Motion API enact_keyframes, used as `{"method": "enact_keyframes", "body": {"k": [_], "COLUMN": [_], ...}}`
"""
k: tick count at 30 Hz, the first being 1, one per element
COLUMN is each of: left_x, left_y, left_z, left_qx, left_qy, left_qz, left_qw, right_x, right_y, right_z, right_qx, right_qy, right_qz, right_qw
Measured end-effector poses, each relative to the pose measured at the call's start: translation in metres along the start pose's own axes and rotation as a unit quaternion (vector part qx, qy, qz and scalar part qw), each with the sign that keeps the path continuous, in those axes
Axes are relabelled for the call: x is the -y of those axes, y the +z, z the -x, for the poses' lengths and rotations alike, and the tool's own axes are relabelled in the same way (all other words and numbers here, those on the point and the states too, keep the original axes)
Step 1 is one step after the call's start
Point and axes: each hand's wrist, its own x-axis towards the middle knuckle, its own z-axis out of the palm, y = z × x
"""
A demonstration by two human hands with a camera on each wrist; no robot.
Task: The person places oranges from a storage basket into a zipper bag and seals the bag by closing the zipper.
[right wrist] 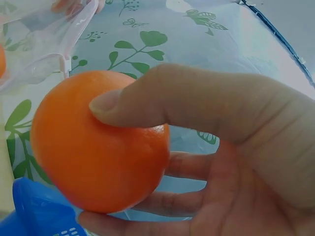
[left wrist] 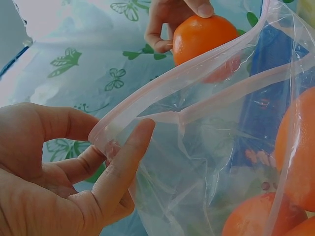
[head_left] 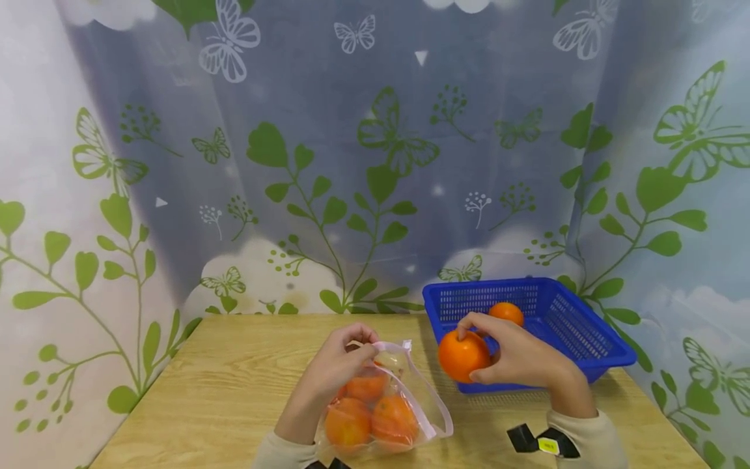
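My left hand [head_left: 342, 365] pinches the pink-edged mouth of a clear zip bag [head_left: 436, 397], thumb and fingers at one corner of the rim. Inside the bag lie several oranges [head_left: 348, 422], and the mouth gapes toward the right, as the left wrist view also shows. My right hand [head_left: 518, 355] grips a single orange [head_left: 463, 355] between thumb and fingers, held up at the near left corner of the blue basket [head_left: 603, 355]. In the right wrist view the thumb presses on the side of this orange [right wrist: 98, 147], with the other fingers behind it.
Another orange [head_left: 506, 314] sits in the blue basket, which stands at the right rear of the wooden table [head_left: 246, 365]. A curtain [head_left: 351, 195] printed with leaves and butterflies hangs behind and along both sides of the table.
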Motion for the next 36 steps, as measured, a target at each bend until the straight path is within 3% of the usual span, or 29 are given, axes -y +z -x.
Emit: {"method": "enact_keyframes", "body": {"k": [21, 28, 31, 36], "left_x": [0.0, 0.002, 0.001, 0.0], "left_y": [0.002, 0.001, 0.001, 0.0], "left_z": [0.0, 0.001, 0.001, 0.001], "left_qx": [-0.011, -0.021, -0.021, -0.023], "left_qy": [-0.008, 0.003, 0.001, -0.003], "left_qz": [-0.007, -0.026, -0.025, -0.025], "left_qw": [0.9999, 0.9994, 0.9995, 0.9994], "right_x": [0.021, 0.028, 0.03, 0.035], "right_y": [0.016, 0.028, 0.032, 0.036], "right_z": [-0.006, -0.014, -0.016, -0.017], "right_qx": [0.002, -0.008, -0.016, -0.004], "right_qy": [-0.068, -0.121, -0.127, -0.115], "right_qz": [-0.052, -0.011, 0.01, -0.001], "right_qw": [0.996, 0.993, 0.992, 0.993]}}
